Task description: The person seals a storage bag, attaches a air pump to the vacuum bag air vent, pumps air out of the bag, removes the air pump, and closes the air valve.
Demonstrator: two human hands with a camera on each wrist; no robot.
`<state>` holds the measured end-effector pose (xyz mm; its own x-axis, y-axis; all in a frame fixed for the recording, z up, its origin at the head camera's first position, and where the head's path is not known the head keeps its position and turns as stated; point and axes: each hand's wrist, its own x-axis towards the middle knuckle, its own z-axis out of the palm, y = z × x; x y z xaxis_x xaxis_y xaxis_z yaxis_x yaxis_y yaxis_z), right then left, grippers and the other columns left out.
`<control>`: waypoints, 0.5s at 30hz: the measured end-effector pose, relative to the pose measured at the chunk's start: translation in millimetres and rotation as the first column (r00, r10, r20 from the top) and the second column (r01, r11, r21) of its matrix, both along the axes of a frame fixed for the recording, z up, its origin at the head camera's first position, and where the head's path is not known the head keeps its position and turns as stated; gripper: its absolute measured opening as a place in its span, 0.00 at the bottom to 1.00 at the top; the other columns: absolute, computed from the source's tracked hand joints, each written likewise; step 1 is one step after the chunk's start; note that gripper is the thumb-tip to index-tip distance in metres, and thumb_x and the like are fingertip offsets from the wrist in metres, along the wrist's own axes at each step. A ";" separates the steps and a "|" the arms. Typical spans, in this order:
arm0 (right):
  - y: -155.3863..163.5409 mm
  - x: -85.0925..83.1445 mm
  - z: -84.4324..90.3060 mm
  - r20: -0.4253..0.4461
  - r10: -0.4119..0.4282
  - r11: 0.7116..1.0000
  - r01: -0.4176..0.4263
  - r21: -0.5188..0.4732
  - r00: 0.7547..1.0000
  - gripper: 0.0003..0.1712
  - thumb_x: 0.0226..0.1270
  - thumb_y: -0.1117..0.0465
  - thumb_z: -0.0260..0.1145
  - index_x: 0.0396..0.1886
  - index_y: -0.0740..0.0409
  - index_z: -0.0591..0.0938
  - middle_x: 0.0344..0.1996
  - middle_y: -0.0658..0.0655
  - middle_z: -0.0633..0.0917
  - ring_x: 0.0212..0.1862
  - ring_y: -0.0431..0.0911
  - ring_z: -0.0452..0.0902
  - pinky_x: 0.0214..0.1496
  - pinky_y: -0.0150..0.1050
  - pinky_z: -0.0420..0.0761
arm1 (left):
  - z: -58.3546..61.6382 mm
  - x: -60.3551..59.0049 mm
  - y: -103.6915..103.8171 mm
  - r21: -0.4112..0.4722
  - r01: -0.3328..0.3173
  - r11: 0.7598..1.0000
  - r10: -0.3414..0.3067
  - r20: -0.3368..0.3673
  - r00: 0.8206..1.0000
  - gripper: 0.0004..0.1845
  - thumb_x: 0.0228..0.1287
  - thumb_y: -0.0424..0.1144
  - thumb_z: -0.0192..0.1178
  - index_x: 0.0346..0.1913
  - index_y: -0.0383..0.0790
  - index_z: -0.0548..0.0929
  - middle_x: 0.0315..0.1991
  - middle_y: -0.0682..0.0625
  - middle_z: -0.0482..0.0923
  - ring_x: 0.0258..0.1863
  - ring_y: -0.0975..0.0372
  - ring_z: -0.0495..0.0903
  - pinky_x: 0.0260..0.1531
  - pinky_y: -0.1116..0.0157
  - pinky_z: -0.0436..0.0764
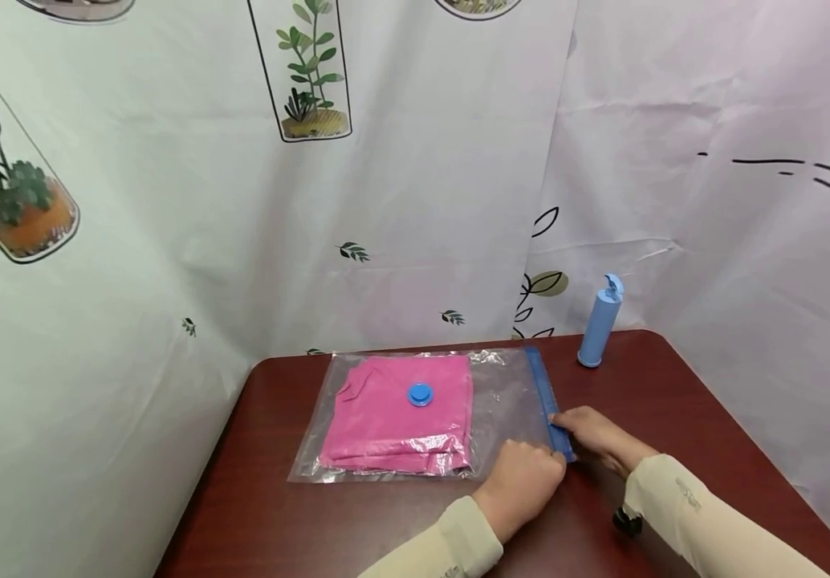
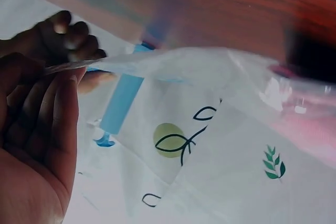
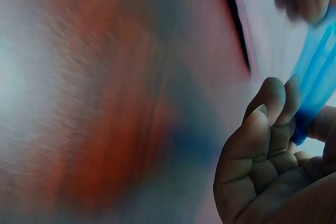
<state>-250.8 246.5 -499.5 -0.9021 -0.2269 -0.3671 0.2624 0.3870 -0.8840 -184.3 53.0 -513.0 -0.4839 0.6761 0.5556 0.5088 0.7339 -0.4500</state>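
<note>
A clear vacuum bag (image 1: 505,393) lies flat on the dark red table (image 1: 675,401). Inside it is a folded pink cloth (image 1: 386,425), and a round blue valve (image 1: 420,393) sits on top. A blue zip strip (image 1: 541,381) runs along the bag's right edge. My right hand (image 1: 563,421) pinches the near end of that strip (image 3: 317,72), fingers (image 3: 273,103) curled round it. My left hand (image 1: 541,457) grips the bag's near right corner. In the left wrist view the plastic edge (image 2: 157,61) is pinched between thumb and fingers (image 2: 68,30).
A light blue hand pump (image 1: 600,321) stands upright at the table's back right, just beyond the bag. Printed white curtains (image 1: 242,241) close in the table at the back and on both sides. Bare tabletop lies to the right of the bag and along the near edge.
</note>
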 end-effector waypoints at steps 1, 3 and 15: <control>-0.3 -4.1 0.3 -0.003 -0.003 1.000 0.003 0.009 1.000 0.24 0.95 0.55 0.54 0.42 0.64 0.89 0.22 0.48 0.84 0.24 0.38 0.77 0.32 0.35 0.80 | 0.8 1.8 -0.6 -0.004 0.008 1.000 -0.008 0.002 1.000 0.08 0.65 0.53 0.76 0.28 0.66 0.89 0.25 0.68 0.87 0.22 0.72 0.83 0.19 0.69 0.78; -2.0 -12.0 2.1 -0.008 -0.012 1.000 0.012 0.029 1.000 0.25 0.95 0.54 0.54 0.43 0.65 0.89 0.22 0.48 0.85 0.25 0.38 0.79 0.33 0.36 0.81 | 3.0 5.3 -2.4 -0.014 0.021 1.000 -0.021 0.011 1.000 0.08 0.66 0.52 0.76 0.29 0.66 0.89 0.25 0.68 0.87 0.22 0.72 0.82 0.19 0.69 0.78; -11.4 -74.3 11.1 -0.111 -0.063 0.983 0.081 0.168 0.992 0.25 0.95 0.54 0.54 0.29 0.56 0.80 0.23 0.48 0.76 0.31 0.42 0.77 0.40 0.37 0.77 | 10.9 19.8 -13.1 -0.018 0.104 0.994 -0.104 0.011 0.995 0.10 0.65 0.48 0.77 0.27 0.63 0.87 0.23 0.66 0.84 0.21 0.71 0.80 0.19 0.70 0.76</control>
